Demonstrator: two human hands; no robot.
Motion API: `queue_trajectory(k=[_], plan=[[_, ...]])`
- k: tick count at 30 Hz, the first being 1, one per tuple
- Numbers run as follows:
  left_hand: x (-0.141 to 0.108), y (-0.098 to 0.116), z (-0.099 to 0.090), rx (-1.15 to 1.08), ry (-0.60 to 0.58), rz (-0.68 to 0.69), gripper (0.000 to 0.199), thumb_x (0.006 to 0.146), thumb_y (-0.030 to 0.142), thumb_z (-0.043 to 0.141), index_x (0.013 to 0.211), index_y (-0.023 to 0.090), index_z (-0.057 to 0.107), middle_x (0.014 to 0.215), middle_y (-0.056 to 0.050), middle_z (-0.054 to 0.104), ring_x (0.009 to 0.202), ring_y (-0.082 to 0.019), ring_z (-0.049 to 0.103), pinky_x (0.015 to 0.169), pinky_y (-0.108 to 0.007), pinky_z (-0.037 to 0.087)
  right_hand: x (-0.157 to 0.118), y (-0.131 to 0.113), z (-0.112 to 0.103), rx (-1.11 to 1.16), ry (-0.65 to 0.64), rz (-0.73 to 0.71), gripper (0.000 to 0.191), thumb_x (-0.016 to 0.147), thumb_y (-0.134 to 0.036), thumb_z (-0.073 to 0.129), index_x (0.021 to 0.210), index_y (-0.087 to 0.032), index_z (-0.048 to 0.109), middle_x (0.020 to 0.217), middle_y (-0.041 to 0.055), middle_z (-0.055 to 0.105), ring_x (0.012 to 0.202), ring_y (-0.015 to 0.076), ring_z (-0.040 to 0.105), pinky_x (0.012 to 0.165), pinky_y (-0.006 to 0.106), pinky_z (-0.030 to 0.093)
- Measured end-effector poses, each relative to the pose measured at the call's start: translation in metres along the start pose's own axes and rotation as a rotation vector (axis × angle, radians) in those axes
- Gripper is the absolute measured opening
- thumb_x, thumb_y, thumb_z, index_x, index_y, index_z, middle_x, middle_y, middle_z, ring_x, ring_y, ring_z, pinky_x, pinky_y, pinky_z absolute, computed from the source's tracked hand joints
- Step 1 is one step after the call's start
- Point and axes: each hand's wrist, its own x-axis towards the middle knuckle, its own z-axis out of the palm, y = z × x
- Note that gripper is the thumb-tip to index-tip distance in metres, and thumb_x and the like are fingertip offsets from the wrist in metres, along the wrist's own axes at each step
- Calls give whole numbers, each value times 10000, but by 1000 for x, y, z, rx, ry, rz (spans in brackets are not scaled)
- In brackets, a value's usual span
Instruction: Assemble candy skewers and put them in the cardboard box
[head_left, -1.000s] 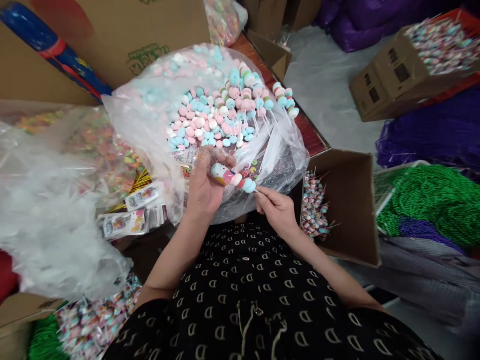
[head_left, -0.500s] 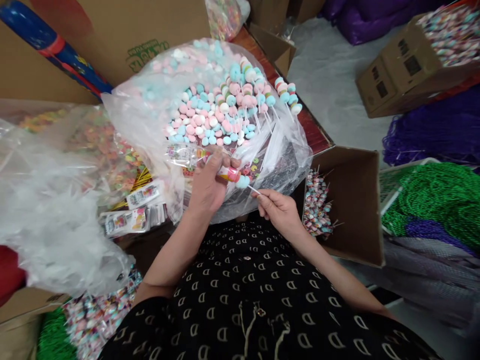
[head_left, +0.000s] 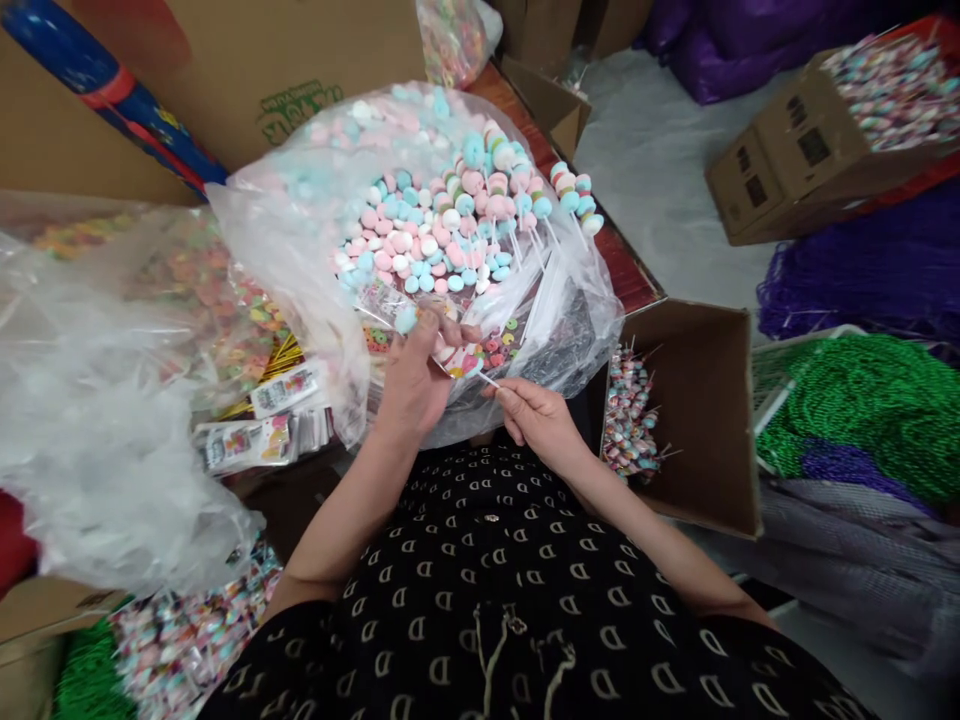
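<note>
My left hand [head_left: 417, 372] is closed around a small printed plastic wrapper [head_left: 463, 362]. A candy skewer sits inside the wrapper; its pale blue end piece [head_left: 406, 319] shows beyond my fingers. With thumb and forefinger, my right hand [head_left: 536, 418] pinches the skewer's white stick [head_left: 488, 379], which sticks out of the wrapper. Pink, blue and white loose candies [head_left: 394, 240] lie just beyond my hands on a clear plastic sheet [head_left: 270, 220]. Several unwrapped candy skewers [head_left: 495, 185] rest at the right of that pile, near bare white sticks [head_left: 541, 300].
An open cardboard box [head_left: 709, 420] at my right holds wrapped skewers [head_left: 631, 415]. Stacked printed wrappers [head_left: 247, 443] lie at my left, beside a bulky clear bag [head_left: 112, 430]. Another box [head_left: 795, 150] stands on the floor near green beads [head_left: 870, 410].
The skewer has slid left into the wrapper, so its blue lower candy is now covered and its far end shows past my left hand. My right hand has moved slightly left with the stick.
</note>
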Motion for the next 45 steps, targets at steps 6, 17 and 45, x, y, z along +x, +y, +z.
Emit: queue_trajectory(k=[6,17,45], plan=[[-9,-15,4,-60,-59,-77,277,914,477,748,837,233,642,678,39,598,747,-140,695,925,-339,607,2,1,6,112,-24,48,465,918,-630,649,967,-174,729,416,-109,430,363,69,352,425,213,247],[17,21,4,-78,115,2,257,880,491,761,964,261,684,699,35,643,708,-144,683,853,-335,602,-2,-3,-6,-26,-3,-41,403,962,-537,617,1151,-191,704,528,-82,549,441,91,449,471,228,353],[-4,-15,4,22,-119,-182,344,892,503,728,739,227,590,660,11,568,808,-185,716,843,-361,615,-1,-6,16,32,-93,16,459,934,-638,623,945,-193,738,578,-47,643,432,68,512,461,199,406]])
